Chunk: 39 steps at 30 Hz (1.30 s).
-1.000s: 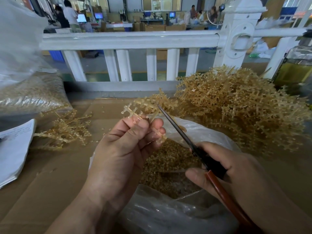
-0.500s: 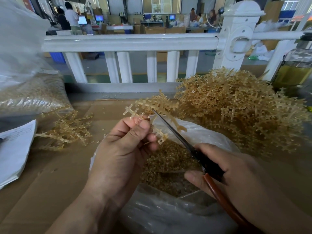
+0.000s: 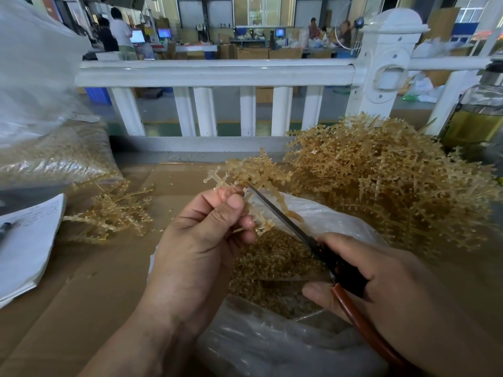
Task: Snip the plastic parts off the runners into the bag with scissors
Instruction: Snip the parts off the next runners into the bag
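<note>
The bag point(image 3: 272, 349) sits on the desk point(image 3: 81, 295) at the near middle with snipped parts point(image 3: 272, 268) in it. Above its mouth the left hand point(image 3: 196, 254) holds a runner point(image 3: 258, 213), and the right hand point(image 3: 394, 289), to the right, holds the scissors point(image 3: 285, 221) with their tip at that runner. A heap of runners point(image 3: 381, 186) lies behind and right of the bag with a bottle point(image 3: 476, 118) at its far right, while a small pile of runners point(image 3: 114, 213), papers point(image 3: 24, 240) and a filled bag point(image 3: 54, 156) lie to the left, and a railing point(image 3: 217, 72) runs behind the desk.

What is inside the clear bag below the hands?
A heap of small amber plastic parts lies in the bag. The left hand and right hand cover its sides; its bottom is hidden.
</note>
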Each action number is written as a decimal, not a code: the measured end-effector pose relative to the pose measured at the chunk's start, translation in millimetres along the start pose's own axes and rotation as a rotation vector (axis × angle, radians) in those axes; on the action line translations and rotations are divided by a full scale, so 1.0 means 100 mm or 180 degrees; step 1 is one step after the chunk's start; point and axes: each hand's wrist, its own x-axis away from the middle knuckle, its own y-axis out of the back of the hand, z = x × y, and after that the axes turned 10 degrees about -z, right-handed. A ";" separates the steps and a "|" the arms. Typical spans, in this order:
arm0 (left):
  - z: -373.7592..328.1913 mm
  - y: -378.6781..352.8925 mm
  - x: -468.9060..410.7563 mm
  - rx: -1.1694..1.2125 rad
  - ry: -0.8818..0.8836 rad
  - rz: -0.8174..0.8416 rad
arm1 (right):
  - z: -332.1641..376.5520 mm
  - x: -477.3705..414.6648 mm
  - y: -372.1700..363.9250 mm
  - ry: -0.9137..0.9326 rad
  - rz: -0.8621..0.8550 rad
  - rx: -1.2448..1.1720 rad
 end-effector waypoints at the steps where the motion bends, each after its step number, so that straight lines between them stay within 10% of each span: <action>1: -0.01 0.00 0.00 0.0024 0.0004 0.0015 | 0.00 0.01 0.01 -0.0017 -0.0010 -0.0015; 39: 0.04 -0.01 0.04 -0.0645 -0.0719 -0.0325 | 0.06 0.05 0.04 0.0409 -0.0549 0.0453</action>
